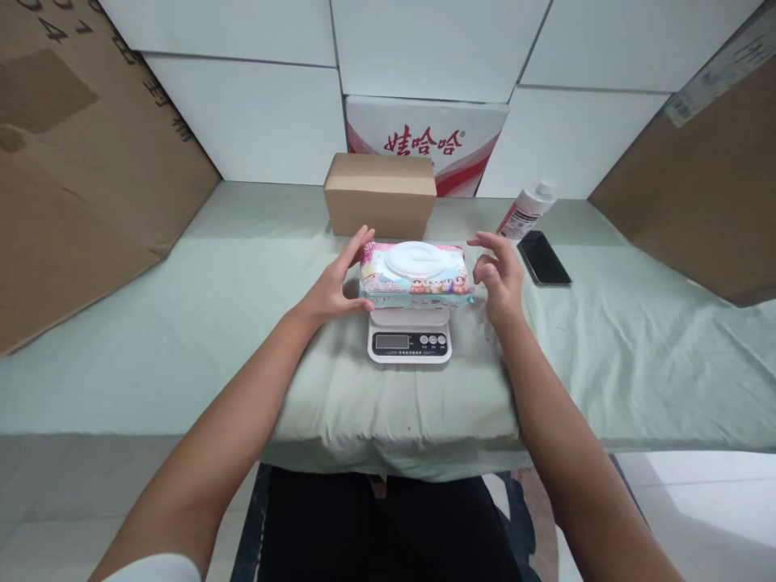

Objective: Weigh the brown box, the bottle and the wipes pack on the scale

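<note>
Wipes pack (415, 275) sits on scale (410, 338), mid surface (182, 339). Left hand (337, 284) touching pack's left end, grip loose. Right hand (500, 275) released, just beside right end. Cardboard box (381, 194) behind; phone (544, 259) + bottle (526, 210) to the right.

Left hand (332, 289): mine, bare, no ring, no watch, no glove.
Right hand (500, 279): bare as well, nothing on the fingers or the wrist.
Forearms: both uncovered from wrist up past the elbow.
Sleeve (158, 567): a white short sleeve, only its rounded edge showing on my left upper arm at the bottom of the view.
Trousers (388, 525): black, plain, seen between my arms below the table edge.
</note>
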Available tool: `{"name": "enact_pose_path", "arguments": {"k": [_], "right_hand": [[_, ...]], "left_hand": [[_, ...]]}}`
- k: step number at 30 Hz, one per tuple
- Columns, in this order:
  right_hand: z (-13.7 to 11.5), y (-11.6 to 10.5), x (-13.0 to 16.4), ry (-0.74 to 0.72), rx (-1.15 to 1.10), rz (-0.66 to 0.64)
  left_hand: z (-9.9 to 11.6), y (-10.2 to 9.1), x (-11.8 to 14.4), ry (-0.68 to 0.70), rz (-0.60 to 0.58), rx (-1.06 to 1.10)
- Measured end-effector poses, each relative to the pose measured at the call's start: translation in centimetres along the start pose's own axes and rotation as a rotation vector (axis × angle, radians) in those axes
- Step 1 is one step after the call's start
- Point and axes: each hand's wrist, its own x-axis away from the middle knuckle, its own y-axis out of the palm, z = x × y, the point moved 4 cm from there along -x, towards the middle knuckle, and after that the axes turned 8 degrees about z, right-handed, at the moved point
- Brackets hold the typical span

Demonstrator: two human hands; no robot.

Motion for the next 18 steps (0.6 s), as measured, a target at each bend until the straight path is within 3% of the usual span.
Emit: {"name": "enact_pose_path", "arguments": {"k": [5, 18], "right_hand": [[0.6, 0.3, 0.2, 0.058, -0.049, -0.201], [0.5, 1.2, 0.8, 0.046, 0.004, -0.269]], "left_hand": [[-0.1, 1.1, 0.2, -0.044, -0.015, 0.005], [0.2, 0.9, 0.4, -0.02, 0.007, -0.064]]}}
